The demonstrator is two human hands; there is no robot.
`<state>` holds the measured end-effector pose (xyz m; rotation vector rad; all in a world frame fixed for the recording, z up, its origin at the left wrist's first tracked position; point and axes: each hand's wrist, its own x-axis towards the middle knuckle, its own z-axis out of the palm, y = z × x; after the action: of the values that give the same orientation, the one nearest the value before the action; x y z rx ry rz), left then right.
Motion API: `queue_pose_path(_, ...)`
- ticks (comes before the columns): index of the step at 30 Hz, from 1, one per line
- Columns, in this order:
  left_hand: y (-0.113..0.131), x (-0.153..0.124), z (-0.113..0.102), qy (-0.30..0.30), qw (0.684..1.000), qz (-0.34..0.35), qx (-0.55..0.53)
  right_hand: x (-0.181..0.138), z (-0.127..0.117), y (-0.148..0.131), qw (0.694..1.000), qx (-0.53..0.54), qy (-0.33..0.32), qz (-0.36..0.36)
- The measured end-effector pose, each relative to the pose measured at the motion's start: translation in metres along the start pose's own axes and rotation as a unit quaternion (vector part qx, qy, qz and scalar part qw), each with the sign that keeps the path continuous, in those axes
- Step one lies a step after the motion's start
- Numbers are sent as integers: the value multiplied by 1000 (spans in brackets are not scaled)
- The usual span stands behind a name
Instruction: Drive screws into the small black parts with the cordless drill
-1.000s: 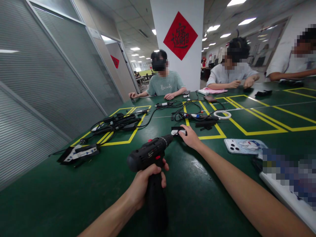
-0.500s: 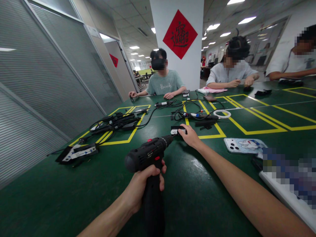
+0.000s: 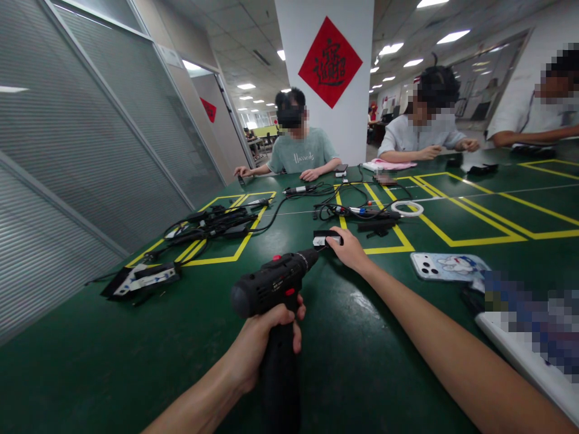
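Observation:
My left hand (image 3: 266, 328) is wrapped around the handle of a black cordless drill (image 3: 266, 286) with red buttons. The drill's chuck points forward and to the right, and its tip is at a small black piece with a white label (image 3: 320, 240). Whether the bit touches the piece I cannot make out. My right hand (image 3: 348, 248) pinches the right end of that piece against the green table (image 3: 203, 355), fingers closed on it. Part of the piece is hidden behind the fingers.
Black cables and tools (image 3: 212, 226) lie in a yellow-taped area at left, near black-and-white strips (image 3: 145, 280). Beyond my right hand are more tools (image 3: 362, 212) and a white ring (image 3: 407, 208). A phone (image 3: 446, 266) lies right. Several people sit across.
The drill has shifted very slightly to the right, its tip still by the labelled piece. My right hand stays put. Across the table, a person's hand at right has lifted away from a black item.

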<state>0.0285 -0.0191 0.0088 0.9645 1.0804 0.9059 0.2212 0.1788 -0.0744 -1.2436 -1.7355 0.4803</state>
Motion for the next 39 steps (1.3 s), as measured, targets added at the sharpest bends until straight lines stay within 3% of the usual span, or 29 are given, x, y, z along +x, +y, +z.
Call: queue_pose_path(39,4,4,7,24,999,-12,-25,-1,-7,-4,1000,0,-9,6)
